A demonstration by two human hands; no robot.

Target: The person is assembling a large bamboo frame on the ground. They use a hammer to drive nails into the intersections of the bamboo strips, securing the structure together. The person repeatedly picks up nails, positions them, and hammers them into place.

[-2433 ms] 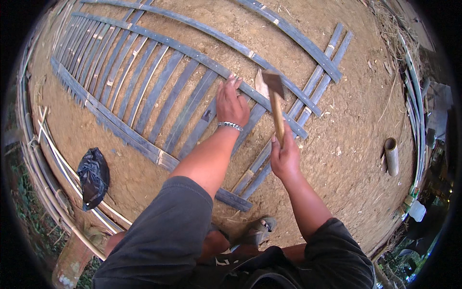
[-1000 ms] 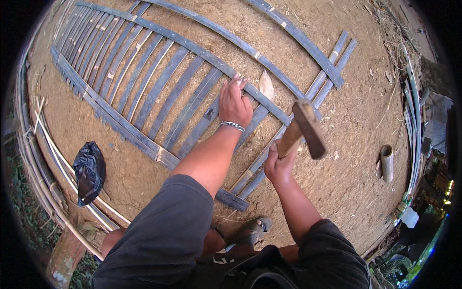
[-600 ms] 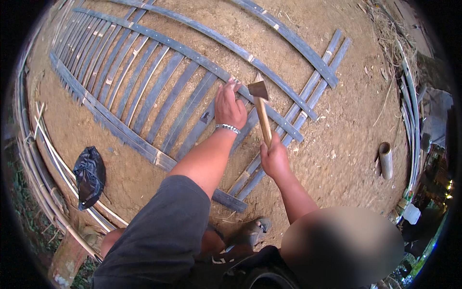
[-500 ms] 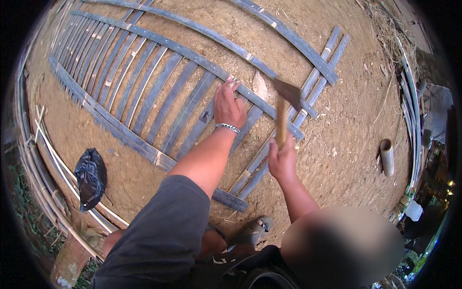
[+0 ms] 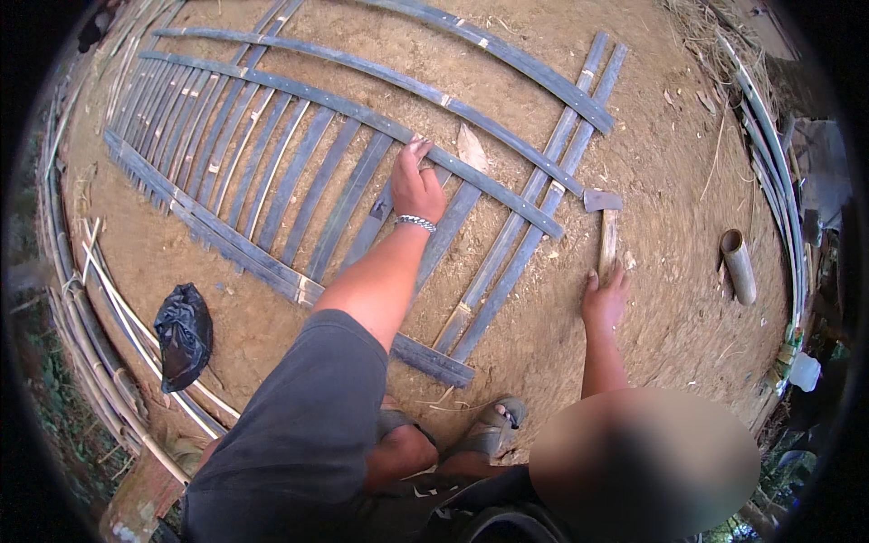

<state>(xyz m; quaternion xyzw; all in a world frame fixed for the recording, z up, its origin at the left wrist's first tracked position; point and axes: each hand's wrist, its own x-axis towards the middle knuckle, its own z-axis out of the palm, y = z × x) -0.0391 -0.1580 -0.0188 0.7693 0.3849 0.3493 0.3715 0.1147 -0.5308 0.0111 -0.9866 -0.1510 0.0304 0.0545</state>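
A long bamboo rail [image 5: 358, 110] with slats fixed across it lies on the ground as part of a ladder-like panel. At its near edge my left hand [image 5: 419, 185] is closed, fingertips bent on the rail beside a slat joint. Whether something small sits under those fingertips is hidden. To the right, my right hand [image 5: 605, 303] grips the lower end of the wooden handle of a hatchet [image 5: 608, 237]. Its metal head points away from me, low over the soil, just right of a crosspiece end. Bamboo slats [image 5: 310, 172] run between the two rails.
Two long bamboo strips [image 5: 541, 81] lie crosswise beneath the rails on the right. A dry leaf [image 5: 471, 149] rests beyond my left hand. A black plastic bag [image 5: 184, 337] lies at left, near bamboo poles [image 5: 100, 380]. A short bamboo tube [image 5: 739, 267] is at far right.
My right hand and the hatchet have moved right and down, from above the rail's end to low over the bare soil. My left hand stays at the rail.
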